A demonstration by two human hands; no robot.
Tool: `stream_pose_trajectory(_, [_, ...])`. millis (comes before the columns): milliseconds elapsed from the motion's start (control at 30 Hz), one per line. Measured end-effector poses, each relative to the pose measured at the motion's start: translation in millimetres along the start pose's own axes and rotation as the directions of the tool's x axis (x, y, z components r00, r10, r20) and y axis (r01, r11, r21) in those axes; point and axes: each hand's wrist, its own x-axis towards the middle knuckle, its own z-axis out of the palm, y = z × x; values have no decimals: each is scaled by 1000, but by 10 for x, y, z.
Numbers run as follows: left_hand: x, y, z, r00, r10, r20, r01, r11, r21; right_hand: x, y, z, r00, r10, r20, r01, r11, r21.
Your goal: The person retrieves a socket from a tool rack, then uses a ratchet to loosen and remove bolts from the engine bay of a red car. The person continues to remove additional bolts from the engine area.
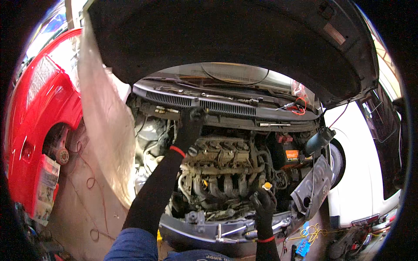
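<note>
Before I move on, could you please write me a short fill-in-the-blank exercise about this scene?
The round cap near the right hand is ____.
The hand nearer the slotted panel is the person's ____ one.
The car body at the picture's far left is ____.
Missing words: yellow; left; red.

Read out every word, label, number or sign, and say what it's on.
I don't copy lettering, but print shows:
Orange label on battery: mostly too small.
Grey cover: oval emblem.
Dark blue shirt: upside-down lettering.
Sheet on red car: too small.
Pale sticker under hood: unreadable.
</note>
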Motion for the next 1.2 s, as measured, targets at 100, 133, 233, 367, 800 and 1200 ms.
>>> stream_pose_trajectory(100, [796, -550, 238, 998, -6, 63, -11, 967, 254, -151, 454, -141, 936, 160, -315, -80, 964, 252])
stream_pose_trajectory(133, [989, -679, 343, 998, -19, 62, -3, 943, 332, -202, 576, -250, 932, 201, -301, -86, 930, 356])
stream_pose_trajectory(233, [1293, -891, 601, 994, -103, 40, 63, 827, 559, -277, 851, -453, 901, 250, -354, -112, 924, 366])
stream_pose_trajectory(367, [1370, -940, 753, 938, -341, -63, 282, 645, 710, -344, 1035, -568, 865, 207, -457, -110, 967, 231])
stream_pose_trajectory(800, [522, -665, 198, 985, 169, 41, -173, 915, 366, -690, 1068, -872, 816, 232, -530, -81, 953, 293])
stream_pose_trajectory(1200, [-3778, 1093, -539, 840, -306, 449, 130, 916, 380, -1510, 1200, -1266, 846, -64, -529, 9, 994, -105])
